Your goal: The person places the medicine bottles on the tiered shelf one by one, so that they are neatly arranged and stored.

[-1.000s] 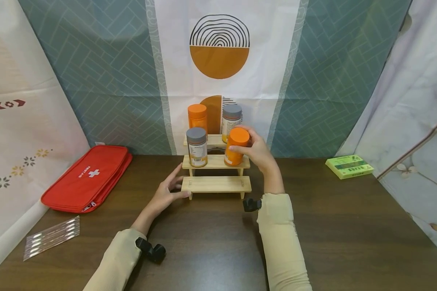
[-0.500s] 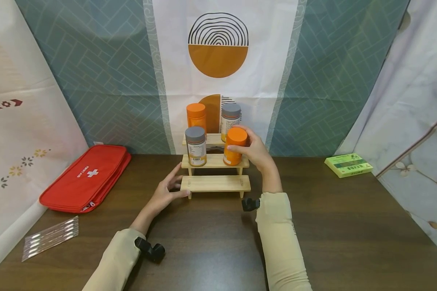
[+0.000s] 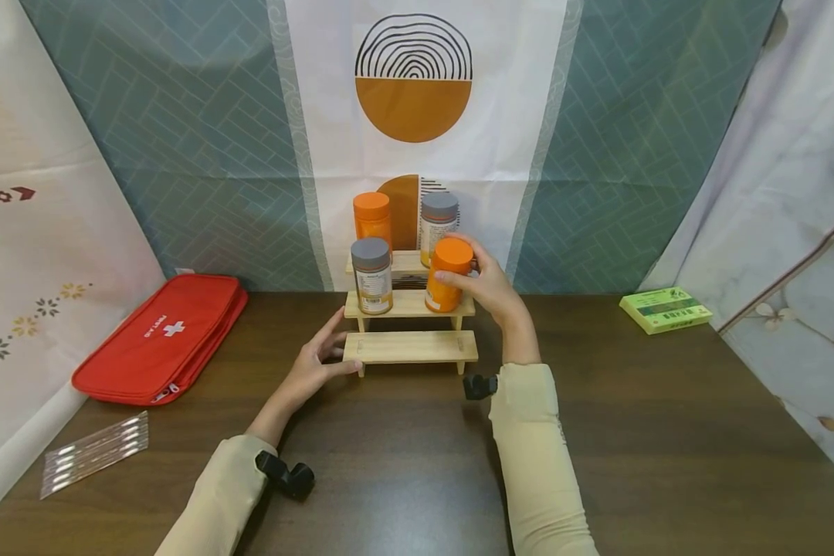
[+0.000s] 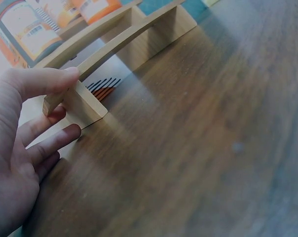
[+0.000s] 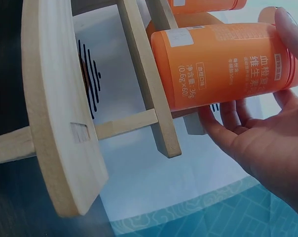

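Observation:
A light wooden three-step rack (image 3: 410,347) stands against the back cloth. My left hand (image 3: 313,367) grips the left end of its lowest step, thumb (image 4: 53,79) on the front edge and fingers around the side. On the middle step's right side, my right hand (image 3: 492,289) holds an orange supplement bottle (image 5: 218,64) between thumb and fingers, near its orange cap. A grey-capped bottle (image 3: 371,278) stands at the left of that step. Up on the top step are another orange bottle (image 3: 372,220) at left and another grey-capped one (image 3: 436,224) at right, partly hidden.
A red first-aid pouch (image 3: 160,340) lies at the left, with a clear pack of cotton swabs (image 3: 93,454) in front of it. At the back right is a green box (image 3: 666,310). Patterned cloths (image 3: 618,154) border the brown table (image 3: 389,479).
The head view has shifted slightly, so the scene sits a little higher and further left in it. Both hands keep their holds; the bottles stay on their steps.

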The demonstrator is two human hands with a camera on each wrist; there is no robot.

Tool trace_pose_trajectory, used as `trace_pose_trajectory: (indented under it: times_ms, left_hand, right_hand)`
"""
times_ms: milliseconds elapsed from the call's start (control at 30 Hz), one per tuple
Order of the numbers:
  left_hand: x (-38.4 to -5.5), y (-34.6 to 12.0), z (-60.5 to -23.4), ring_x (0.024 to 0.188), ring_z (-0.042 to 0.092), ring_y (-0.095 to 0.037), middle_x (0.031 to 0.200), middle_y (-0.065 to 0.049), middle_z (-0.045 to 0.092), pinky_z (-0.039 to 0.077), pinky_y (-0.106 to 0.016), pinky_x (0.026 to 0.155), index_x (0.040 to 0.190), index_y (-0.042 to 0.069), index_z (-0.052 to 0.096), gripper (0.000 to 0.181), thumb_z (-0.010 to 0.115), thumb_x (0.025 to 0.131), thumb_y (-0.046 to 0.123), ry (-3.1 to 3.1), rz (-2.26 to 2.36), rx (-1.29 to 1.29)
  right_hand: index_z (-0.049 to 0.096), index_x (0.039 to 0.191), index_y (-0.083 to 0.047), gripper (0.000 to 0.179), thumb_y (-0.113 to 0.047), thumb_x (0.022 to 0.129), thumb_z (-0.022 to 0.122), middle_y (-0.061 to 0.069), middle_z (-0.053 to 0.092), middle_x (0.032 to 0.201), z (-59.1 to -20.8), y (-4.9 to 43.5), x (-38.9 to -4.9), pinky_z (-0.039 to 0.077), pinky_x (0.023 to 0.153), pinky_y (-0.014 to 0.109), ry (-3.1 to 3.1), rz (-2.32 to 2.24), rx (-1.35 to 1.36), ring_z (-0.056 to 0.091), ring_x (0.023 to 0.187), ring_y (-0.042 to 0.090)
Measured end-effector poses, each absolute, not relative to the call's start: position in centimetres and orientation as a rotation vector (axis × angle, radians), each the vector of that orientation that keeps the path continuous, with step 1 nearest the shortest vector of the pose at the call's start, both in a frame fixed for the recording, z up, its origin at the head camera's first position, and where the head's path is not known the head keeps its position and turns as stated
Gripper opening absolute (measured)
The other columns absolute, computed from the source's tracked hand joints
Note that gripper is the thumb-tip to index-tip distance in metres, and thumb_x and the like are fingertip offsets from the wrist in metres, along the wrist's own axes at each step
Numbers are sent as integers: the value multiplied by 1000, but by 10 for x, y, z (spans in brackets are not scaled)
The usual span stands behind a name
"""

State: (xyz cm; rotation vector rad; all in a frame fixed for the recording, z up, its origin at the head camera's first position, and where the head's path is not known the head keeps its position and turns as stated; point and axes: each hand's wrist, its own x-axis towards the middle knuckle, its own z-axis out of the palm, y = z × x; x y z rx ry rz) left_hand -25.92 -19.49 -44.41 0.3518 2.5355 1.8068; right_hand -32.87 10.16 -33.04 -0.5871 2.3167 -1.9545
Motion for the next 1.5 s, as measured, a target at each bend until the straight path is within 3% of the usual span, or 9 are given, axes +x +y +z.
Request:
trace_pose_trajectory:
  times_ms: [267,700,967,1500]
  left_hand:
    - [-257,-195,-443,119,57,-38,147,-22,47,42,-54,102,156,36,17,94,75,85,14,2536,1793,320]
    - [-253,-195,-442,117,57,-37,146,-22,49,41,-51,103,157,33,17,95,75,85,13,2541,1794,309]
    - [-251,-194,-443,116,59,-36,145,-22,49,41,-52,103,157,33,18,94,75,85,13,2539,1792,311]
    - [-255,-191,-445,115,59,-36,144,-22,50,40,-53,104,157,30,18,95,76,84,13,2536,1781,324]
  right_hand:
    - [39,148,-16,65,-10,89,67,15,46,140,-331,102,-327,37,105,53,2329,-1970,-597,41,120,31]
    - [38,144,-14,64,-10,88,68,19,47,136,-331,96,-323,40,103,54,2340,-2036,-552,45,120,33]
    - [36,138,-11,61,-12,87,70,19,47,133,-337,95,-324,43,98,46,2357,-2047,-510,47,110,26]
    - [36,142,-8,62,-13,89,68,20,44,137,-340,99,-323,43,100,48,2367,-2046,-479,45,115,29]
